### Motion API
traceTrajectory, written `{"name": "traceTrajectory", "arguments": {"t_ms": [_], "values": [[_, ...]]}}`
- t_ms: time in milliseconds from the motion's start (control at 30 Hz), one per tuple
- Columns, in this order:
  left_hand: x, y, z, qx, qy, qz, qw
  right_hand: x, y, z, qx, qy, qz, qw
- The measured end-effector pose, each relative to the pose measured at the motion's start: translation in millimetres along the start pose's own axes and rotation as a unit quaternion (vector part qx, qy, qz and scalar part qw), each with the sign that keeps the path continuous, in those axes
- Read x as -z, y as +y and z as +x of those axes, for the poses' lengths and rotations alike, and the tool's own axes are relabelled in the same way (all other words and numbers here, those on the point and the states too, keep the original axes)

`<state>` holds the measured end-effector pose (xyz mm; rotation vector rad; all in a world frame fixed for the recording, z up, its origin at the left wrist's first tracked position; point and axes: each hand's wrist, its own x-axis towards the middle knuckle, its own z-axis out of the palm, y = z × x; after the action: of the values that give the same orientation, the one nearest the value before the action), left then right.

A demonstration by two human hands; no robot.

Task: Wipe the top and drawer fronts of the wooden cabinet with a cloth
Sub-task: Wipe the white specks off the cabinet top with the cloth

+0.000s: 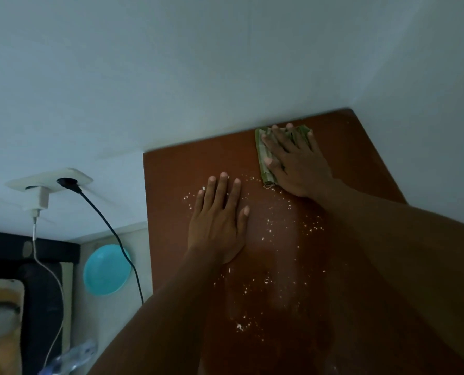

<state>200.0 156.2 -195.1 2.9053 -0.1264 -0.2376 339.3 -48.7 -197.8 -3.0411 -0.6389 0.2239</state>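
The reddish-brown top of the wooden cabinet (179, 169) fills the middle and right of the view, in a corner of white walls. White crumbs (272, 231) lie scattered across its middle. A folded green cloth (263, 155) lies near the back edge. My right hand (297, 163) presses flat on the cloth, fingers spread toward the wall. My left hand (217, 226) rests palm down on the bare wood among the crumbs, fingers apart and holding nothing. The drawer fronts are out of sight.
A wall socket (49, 180) on the left holds a white charger (40, 198) and a black plug (68, 184), with cables hanging down. A turquoise plate (106, 270) lies on the floor left of the cabinet. Dark furniture stands at far left.
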Motion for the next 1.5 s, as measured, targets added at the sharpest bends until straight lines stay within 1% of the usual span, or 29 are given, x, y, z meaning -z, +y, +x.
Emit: {"name": "traceTrajectory", "arguments": {"t_ms": [167, 333, 600, 733, 933, 1033, 1133, 1200, 1267, 1367, 1500], "values": [[1, 2, -6, 0.005, -0.010, -0.005, 1.000, -3, -2, -22, 0.008, 0.002, 0.004, 1.000], [4, 13, -38, 0.015, -0.030, -0.009, 0.999, -9, -13, -83, 0.015, 0.004, 0.012, 1.000], [-13, 54, -147, 0.055, -0.048, -0.004, 0.997, -30, -31, -234, 0.025, 0.002, 0.017, 1.000], [-34, 81, -207, 0.069, -0.042, -0.014, 0.997, -43, -40, -306, 0.036, 0.020, 0.026, 0.999], [-56, 110, -274, 0.078, -0.035, -0.018, 0.996, -59, -48, -376, 0.032, 0.042, 0.041, 0.998], [-59, 116, -295, 0.082, -0.038, -0.022, 0.996, -64, -52, -401, 0.035, 0.074, 0.066, 0.994], [-61, 119, -304, 0.081, -0.042, -0.027, 0.995, -72, -55, -424, 0.055, 0.150, 0.121, 0.980], [-59, 122, -306, 0.079, -0.048, -0.029, 0.995, -70, -55, -433, 0.055, 0.197, 0.127, 0.971], [-57, 125, -305, 0.077, -0.052, -0.029, 0.995, -58, -53, -433, 0.061, 0.227, 0.124, 0.964], [-51, 132, -294, 0.066, -0.062, -0.037, 0.995, -31, -45, -421, 0.083, 0.239, 0.131, 0.959], [-36, 139, -260, 0.052, -0.070, -0.033, 0.996, -9, -22, -387, 0.051, 0.247, 0.123, 0.960]]}}
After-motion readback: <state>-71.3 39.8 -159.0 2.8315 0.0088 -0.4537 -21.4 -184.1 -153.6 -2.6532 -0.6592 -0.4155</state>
